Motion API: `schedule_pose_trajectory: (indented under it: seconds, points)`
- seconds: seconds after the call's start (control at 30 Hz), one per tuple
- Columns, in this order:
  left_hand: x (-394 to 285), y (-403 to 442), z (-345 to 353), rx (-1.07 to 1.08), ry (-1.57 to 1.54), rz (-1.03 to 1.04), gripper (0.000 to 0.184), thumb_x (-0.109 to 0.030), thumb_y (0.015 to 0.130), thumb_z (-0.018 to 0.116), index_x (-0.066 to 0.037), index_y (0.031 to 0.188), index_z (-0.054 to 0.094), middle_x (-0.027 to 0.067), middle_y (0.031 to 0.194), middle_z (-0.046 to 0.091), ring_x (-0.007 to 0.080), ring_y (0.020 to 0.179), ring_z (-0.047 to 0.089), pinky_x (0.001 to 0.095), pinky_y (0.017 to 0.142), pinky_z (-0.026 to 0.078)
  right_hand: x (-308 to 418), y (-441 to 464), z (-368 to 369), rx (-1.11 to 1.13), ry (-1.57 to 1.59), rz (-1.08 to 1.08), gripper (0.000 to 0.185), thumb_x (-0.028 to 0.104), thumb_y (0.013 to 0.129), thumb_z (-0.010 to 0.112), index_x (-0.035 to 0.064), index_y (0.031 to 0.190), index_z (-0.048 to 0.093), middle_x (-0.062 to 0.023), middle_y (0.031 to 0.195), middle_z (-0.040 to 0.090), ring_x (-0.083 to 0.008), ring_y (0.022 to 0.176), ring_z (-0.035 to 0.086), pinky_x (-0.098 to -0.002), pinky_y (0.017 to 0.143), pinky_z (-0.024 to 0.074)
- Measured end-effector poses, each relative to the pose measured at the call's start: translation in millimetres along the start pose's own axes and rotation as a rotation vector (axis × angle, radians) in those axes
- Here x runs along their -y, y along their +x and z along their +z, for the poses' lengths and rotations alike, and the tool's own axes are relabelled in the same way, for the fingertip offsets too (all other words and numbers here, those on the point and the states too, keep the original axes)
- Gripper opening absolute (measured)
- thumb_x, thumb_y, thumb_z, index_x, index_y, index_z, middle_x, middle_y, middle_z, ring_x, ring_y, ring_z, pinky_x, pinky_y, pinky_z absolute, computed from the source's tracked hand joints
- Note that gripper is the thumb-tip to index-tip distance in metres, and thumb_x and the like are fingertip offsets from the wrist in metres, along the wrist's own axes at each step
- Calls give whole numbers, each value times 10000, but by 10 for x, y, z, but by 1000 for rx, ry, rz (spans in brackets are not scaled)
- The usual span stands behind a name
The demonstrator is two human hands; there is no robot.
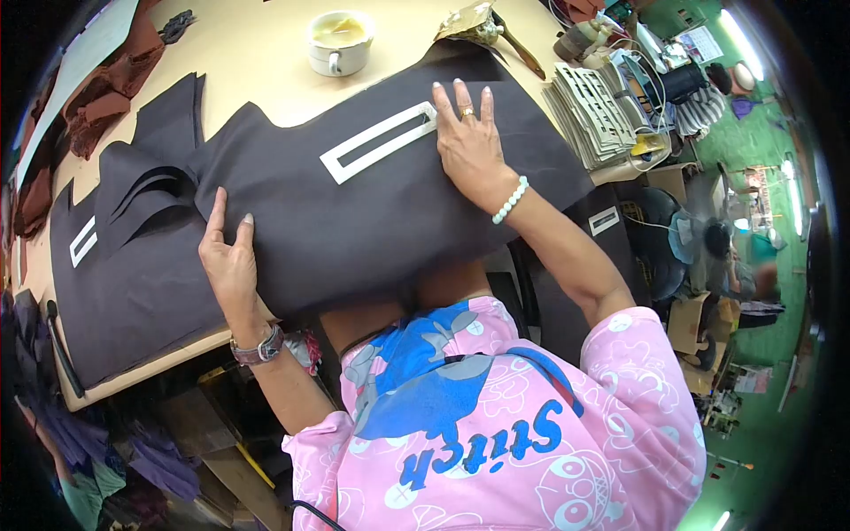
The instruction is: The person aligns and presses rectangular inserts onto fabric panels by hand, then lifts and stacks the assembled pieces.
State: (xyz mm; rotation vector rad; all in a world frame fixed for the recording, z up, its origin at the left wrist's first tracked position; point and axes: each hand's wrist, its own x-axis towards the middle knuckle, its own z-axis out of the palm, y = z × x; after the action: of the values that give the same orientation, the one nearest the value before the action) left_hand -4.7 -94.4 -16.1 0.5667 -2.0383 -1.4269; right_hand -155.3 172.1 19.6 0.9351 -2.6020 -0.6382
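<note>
The dark panel (328, 226) lies across the near side of the table (252, 57), its near edge hanging over towards the lap. It looks like light, thin sheet material, soft enough to bow and ripple, yet with some body; its matt face suggests little slip, though a loose edge would likely fold under if pushed. It seems best held by its borders, with a flat palm steadying the middle. The slim white frame (388, 153) on it looks thin and apt to bend or skew at its narrow sides, so its broader ends seem the safer hold. The right hand (474, 155) rests palm down, fingers spread and grasping nothing, fingertips at the frame's right end. The left hand (228, 257) is at the panel's left edge, index finger and thumb extended; whether its hidden fingers grip the material, I cannot tell. Further left lie more dark pieces (142, 305), some curled over in loops. On the far side stands a white cup (338, 60), and at the far right a stack of slotted cards (589, 115).
</note>
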Motion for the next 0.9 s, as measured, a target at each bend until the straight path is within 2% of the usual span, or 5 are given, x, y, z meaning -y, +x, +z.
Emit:
schedule_pose_trajectory:
  seconds: [0.23,0.53,0.63,0.77,0.9]
  points:
    - [-186,-33,-22,54,-22,-169,490,31,796,583,61,1273,476,105,1146,593,68,812,517,181,760,404,-185,74,177,65,-133,-20,566,122,859,473,199,1403,336,-95,1447,272,-353,1317,271,-572,1072,161]
    - [-114,-32,-28,52,-52,-169,468,48,808,580,41,1268,499,59,1010,594,47,723,514,156,667,410,-113,39,44,101,-185,-130,598,218,882,487,183,1434,259,-92,1475,231,-353,1347,213,-557,1093,117]
    - [-92,-24,-38,78,-83,-163,482,47,802,580,77,1270,468,173,1242,544,137,1074,520,216,910,373,-45,44,31,100,-210,-135,589,224,889,470,155,1433,256,-94,1470,239,-356,1342,221,-558,1090,125]
    - [44,-7,-31,37,-34,-73,459,45,813,583,42,1265,501,-50,782,525,-7,548,357,137,500,303,71,23,-9,58,-166,-153,567,225,899,443,138,1429,261,-100,1458,261,-359,1335,233,-562,1085,133]
    - [-13,-18,7,15,-66,-63,463,37,818,587,43,1271,493,-71,736,500,-17,524,331,136,470,258,243,25,-97,33,-89,-180,547,219,897,431,133,1418,286,-106,1442,282,-363,1327,243,-576,1078,132]
